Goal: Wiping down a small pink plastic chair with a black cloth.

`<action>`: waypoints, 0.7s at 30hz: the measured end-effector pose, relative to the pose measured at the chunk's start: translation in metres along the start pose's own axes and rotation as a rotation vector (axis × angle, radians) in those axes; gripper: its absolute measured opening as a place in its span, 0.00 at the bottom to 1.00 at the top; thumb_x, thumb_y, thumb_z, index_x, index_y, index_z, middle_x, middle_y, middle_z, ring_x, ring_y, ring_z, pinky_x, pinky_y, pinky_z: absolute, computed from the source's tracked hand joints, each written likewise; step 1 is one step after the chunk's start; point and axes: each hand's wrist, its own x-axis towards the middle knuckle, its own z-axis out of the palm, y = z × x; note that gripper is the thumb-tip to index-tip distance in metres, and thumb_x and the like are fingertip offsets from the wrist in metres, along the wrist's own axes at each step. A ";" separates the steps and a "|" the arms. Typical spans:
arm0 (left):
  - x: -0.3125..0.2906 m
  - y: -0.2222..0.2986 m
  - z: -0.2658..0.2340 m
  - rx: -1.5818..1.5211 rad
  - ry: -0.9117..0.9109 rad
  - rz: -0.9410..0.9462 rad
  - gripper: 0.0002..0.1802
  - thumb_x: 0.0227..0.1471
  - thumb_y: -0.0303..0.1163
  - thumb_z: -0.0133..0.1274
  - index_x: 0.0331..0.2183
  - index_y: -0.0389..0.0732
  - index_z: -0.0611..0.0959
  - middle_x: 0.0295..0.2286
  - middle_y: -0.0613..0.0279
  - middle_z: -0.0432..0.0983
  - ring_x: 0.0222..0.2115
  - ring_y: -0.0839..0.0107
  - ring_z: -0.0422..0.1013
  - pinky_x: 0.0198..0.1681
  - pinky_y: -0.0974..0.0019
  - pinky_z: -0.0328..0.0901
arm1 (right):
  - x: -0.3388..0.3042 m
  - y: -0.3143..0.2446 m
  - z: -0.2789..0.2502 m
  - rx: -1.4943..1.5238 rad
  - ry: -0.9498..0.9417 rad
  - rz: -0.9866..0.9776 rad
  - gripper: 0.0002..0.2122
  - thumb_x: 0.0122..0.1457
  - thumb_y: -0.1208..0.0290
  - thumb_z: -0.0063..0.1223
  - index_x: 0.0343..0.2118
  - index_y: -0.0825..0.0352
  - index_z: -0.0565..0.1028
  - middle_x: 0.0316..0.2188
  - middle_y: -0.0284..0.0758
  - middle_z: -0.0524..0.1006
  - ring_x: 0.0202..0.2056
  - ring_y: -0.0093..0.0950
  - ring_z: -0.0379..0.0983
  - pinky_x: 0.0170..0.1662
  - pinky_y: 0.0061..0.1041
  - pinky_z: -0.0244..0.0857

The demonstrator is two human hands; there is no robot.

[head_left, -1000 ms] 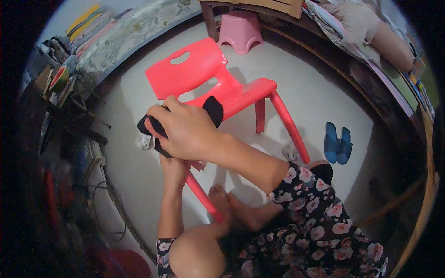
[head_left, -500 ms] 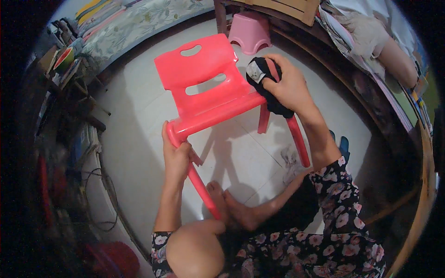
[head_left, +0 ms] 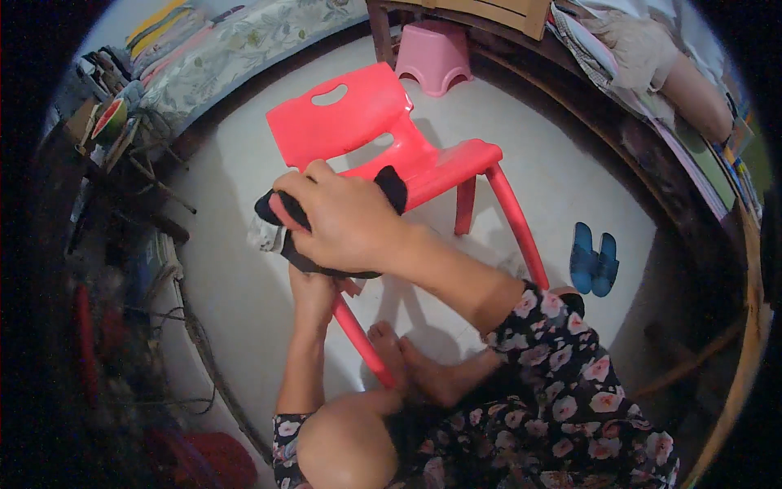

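A red plastic child's chair (head_left: 342,121) stands in front of me, its backrest on the far side. My right hand (head_left: 346,216) is closed around a black cloth (head_left: 391,187) with a pinkish band and a white tag, pressed over the chair's near left corner. Below the cloth, my left hand (head_left: 314,287) is at the top of the near left chair leg (head_left: 358,342). The cloth and my right hand hide its fingers, which were wrapped round that corner a moment before.
A pink plastic stool (head_left: 434,61) stands beyond the chair by wooden furniture (head_left: 497,15). Blue slippers (head_left: 593,261) lie on the tiled floor at right. A bed with a floral cover (head_left: 244,57) is at far left. My bare feet (head_left: 415,367) are near the chair legs.
My right hand has carried the black cloth from the seat's right side across to its near left corner, over my left hand. The chair has barely moved.
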 end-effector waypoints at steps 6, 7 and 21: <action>-0.009 0.006 0.000 0.102 0.108 0.094 0.41 0.40 0.19 0.42 0.59 0.44 0.53 0.26 0.61 0.69 0.16 0.76 0.65 0.16 0.74 0.62 | -0.016 0.066 -0.060 -0.010 0.097 0.092 0.10 0.43 0.68 0.50 0.31 0.62 0.71 0.26 0.42 0.72 0.35 0.43 0.71 0.38 0.40 0.64; -0.007 0.005 0.005 0.076 0.072 0.084 0.43 0.40 0.18 0.41 0.60 0.44 0.50 0.27 0.60 0.69 0.17 0.76 0.65 0.17 0.73 0.63 | -0.025 0.086 -0.079 -0.058 0.131 0.144 0.11 0.43 0.68 0.51 0.32 0.63 0.71 0.26 0.42 0.73 0.34 0.44 0.71 0.37 0.39 0.65; -0.007 0.007 0.010 0.091 0.100 0.126 0.34 0.45 0.18 0.42 0.56 0.40 0.58 0.24 0.62 0.68 0.17 0.76 0.64 0.17 0.73 0.61 | 0.003 0.011 -0.015 0.015 0.025 0.043 0.10 0.42 0.69 0.52 0.31 0.61 0.72 0.30 0.41 0.73 0.35 0.41 0.71 0.36 0.39 0.66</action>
